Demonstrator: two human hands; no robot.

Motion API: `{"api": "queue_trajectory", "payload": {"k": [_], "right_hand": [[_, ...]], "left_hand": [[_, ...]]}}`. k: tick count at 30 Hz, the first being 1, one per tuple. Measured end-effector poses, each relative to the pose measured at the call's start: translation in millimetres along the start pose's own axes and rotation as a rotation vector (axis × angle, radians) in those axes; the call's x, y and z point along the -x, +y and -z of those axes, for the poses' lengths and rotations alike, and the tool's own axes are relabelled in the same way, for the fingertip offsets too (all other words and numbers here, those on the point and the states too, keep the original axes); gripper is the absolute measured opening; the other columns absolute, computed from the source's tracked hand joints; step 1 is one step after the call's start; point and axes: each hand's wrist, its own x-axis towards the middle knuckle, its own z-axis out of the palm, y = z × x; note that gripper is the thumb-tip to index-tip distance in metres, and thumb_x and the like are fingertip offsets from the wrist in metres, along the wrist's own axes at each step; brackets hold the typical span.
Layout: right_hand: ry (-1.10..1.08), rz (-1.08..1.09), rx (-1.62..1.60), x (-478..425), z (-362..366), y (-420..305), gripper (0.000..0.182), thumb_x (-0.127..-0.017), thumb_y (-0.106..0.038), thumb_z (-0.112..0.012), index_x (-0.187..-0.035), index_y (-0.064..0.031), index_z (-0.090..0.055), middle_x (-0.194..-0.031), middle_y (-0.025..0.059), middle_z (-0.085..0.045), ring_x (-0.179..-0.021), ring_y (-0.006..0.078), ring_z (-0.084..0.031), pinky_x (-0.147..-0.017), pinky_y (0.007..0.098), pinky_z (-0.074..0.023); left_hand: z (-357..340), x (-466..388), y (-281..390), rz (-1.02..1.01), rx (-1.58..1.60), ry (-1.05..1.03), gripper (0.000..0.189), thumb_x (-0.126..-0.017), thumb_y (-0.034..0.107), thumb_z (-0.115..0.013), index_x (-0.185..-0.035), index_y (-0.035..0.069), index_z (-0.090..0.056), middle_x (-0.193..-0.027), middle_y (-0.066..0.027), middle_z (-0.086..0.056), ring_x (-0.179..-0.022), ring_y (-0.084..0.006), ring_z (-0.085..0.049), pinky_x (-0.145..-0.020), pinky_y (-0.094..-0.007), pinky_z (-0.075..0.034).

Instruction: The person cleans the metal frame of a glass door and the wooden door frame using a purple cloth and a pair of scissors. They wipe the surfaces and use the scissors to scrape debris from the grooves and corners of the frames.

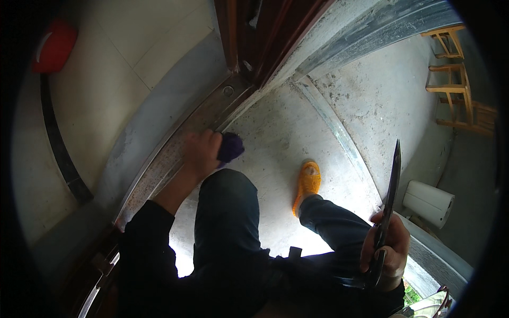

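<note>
My left hand (202,153) holds a bunched dark purple cloth (231,148) just above the door threshold (167,163). This threshold is a worn metal-looking sill with dirt specks, running diagonally across the doorway. The hand is slightly blurred. At the right, my right hand (387,246) grips a long, dark, pointed tool (391,187), tip away from me. It looks like metal; whether it is a knife or closed scissors I cannot tell. My knee (228,190) is bent close to the left hand.
A dark red-brown door (274,35) stands at the threshold's far end. My foot in an orange slipper (308,183) rests on the concrete floor (270,151). Wooden chairs (451,85) and a white box-like object (428,202) lie right. A red container (57,47) is far left.
</note>
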Motion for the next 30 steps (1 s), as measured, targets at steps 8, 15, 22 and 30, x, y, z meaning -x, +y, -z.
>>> {"api": "queue_trajectory", "payload": {"k": [8, 15, 22, 30], "right_hand": [[0.061, 0.017, 0.032, -11, -9, -2, 0.072, -0.069, -0.025, -0.082, -0.124, 0.0054, -0.047, -0.067, 0.0109, -0.061, -0.05, 0.0177, -0.061, -0.044, 0.0249, -0.0461], [0.088, 0.011, 0.06, -18, -6, -2, 0.072, -0.069, -0.024, -0.081, -0.124, 0.0057, -0.047, -0.069, 0.0106, -0.062, -0.052, 0.0171, -0.061, -0.047, 0.0244, -0.0473], [0.124, 0.013, 0.031, -19, 3, 1, 0.073, -0.068, -0.024, -0.082, -0.124, 0.0065, -0.046, -0.069, 0.0111, -0.062, -0.052, 0.0177, -0.061, -0.046, 0.0245, -0.0471], [0.083, 0.029, 0.025, -13, -1, 1, 0.075, -0.068, -0.023, -0.082, -0.126, 0.0067, -0.045, -0.069, 0.0114, -0.062, -0.055, 0.0178, -0.061, -0.049, 0.0252, -0.0473]], "left_hand": [[-37, 22, -18, 0.578, -0.044, 0.261, 0.077, -0.059, 0.013, -0.083, -0.13, 0.012, -0.051, -0.13, -0.0148, -0.05, -0.128, -0.0349, -0.043, -0.1, -0.0524, -0.037], [-33, -17, 4, 0.565, 0.067, 0.311, 0.079, -0.059, 0.008, -0.083, -0.131, 0.011, -0.052, -0.133, -0.0164, -0.048, -0.126, -0.0393, -0.042, -0.103, -0.0492, -0.037], [-44, -17, -3, 0.59, 0.093, 0.315, 0.08, -0.059, 0.01, -0.084, -0.132, 0.013, -0.052, -0.132, -0.0143, -0.049, -0.125, -0.0385, -0.042, -0.103, -0.0495, -0.037], [-35, -80, -2, 0.059, 0.617, 0.238, 0.054, -0.064, 0.003, -0.076, -0.116, 0.011, -0.063, -0.116, -0.0132, -0.063, -0.109, -0.0335, -0.058, -0.094, -0.0396, -0.047]]}}
